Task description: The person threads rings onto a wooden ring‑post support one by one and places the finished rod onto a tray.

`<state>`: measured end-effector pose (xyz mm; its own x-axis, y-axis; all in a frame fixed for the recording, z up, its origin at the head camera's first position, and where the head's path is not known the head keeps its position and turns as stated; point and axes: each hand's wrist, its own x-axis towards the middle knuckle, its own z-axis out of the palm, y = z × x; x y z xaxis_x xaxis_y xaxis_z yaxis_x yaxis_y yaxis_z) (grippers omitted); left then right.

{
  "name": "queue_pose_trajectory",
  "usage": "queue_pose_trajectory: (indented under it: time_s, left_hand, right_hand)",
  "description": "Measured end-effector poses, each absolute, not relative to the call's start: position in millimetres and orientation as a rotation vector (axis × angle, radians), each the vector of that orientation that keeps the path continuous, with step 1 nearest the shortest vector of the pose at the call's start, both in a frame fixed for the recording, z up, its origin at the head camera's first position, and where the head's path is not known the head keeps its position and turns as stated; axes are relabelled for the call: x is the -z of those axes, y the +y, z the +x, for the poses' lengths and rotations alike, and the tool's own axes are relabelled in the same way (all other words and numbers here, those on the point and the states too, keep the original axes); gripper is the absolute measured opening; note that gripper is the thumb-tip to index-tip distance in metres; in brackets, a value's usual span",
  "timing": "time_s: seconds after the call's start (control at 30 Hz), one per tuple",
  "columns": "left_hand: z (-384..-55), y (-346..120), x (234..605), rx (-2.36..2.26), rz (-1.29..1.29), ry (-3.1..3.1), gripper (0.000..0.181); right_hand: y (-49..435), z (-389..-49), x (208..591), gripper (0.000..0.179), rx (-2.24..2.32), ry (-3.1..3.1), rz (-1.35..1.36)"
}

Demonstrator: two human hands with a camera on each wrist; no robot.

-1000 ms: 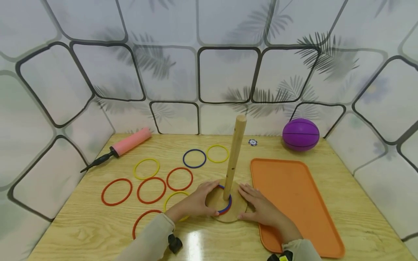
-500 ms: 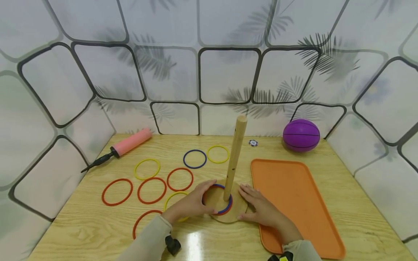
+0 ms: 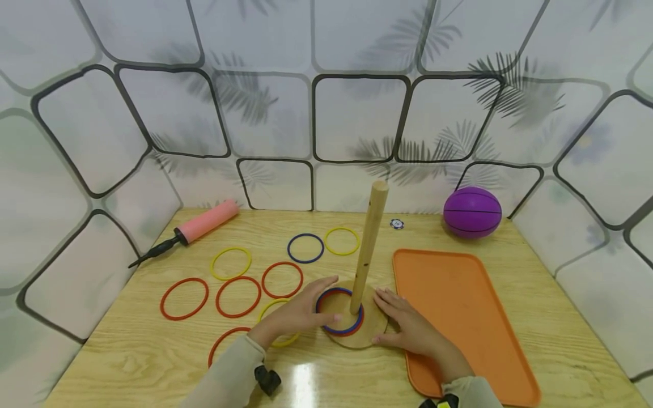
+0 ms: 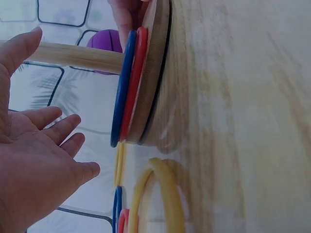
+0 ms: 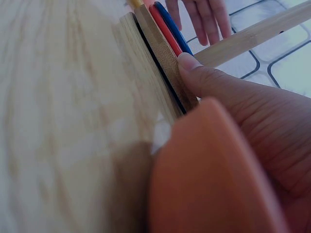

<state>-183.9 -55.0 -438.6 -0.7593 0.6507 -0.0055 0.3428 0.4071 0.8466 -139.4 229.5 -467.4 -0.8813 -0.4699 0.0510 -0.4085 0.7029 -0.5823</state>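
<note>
A wooden base (image 3: 376, 327) with an upright wooden peg (image 3: 369, 243) stands on the table. A blue ring (image 3: 326, 327) lies over a red ring (image 3: 360, 327) at the foot of the peg, both circling it and resting on the base. My left hand (image 3: 292, 316) hovers at the left of the rings, fingers spread; in the left wrist view its palm shows bare, apart from the blue ring (image 4: 122, 97). At the base's right edge, my right hand (image 3: 410, 326) presses with fairly straight fingers and thumb; the right wrist view shows the thumb (image 5: 194, 68) on the rim.
Several loose rings lie left and behind, among them a red ring (image 3: 184, 320) and a blue ring (image 3: 305, 262). An orange tray (image 3: 459, 306) sits under the right forearm. A pink pump (image 3: 209, 221), poker chip (image 3: 397, 224) and purple ball (image 3: 472, 212) are at the back.
My left hand has let go of the blue and red rings and drawn back slightly left, fingers opening. The rings have shifted a little left on the base. My right hand stays in place.
</note>
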Motion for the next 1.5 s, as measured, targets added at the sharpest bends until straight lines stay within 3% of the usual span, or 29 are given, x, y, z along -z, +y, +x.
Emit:
queue_pose_trajectory:
  time_s: [0.33, 0.77, 1.5]
  left_hand:
    - [-177, -69, 424, -1.286, 0.798, 2.375, 0.075]
    - [-155, -121, 422, -1.410, 0.633, 2.455, 0.066]
    - [-106, -199, 439, -1.207, 0.452, 2.629, 0.075]
  right_hand:
    - [229, -139, 468, 0.087, 0.927, 2.810, -0.759]
    - [230, -140, 469, 0.088, 0.928, 2.807, -0.743]
    - [229, -141, 471, 0.087, 0.924, 2.820, -0.762]
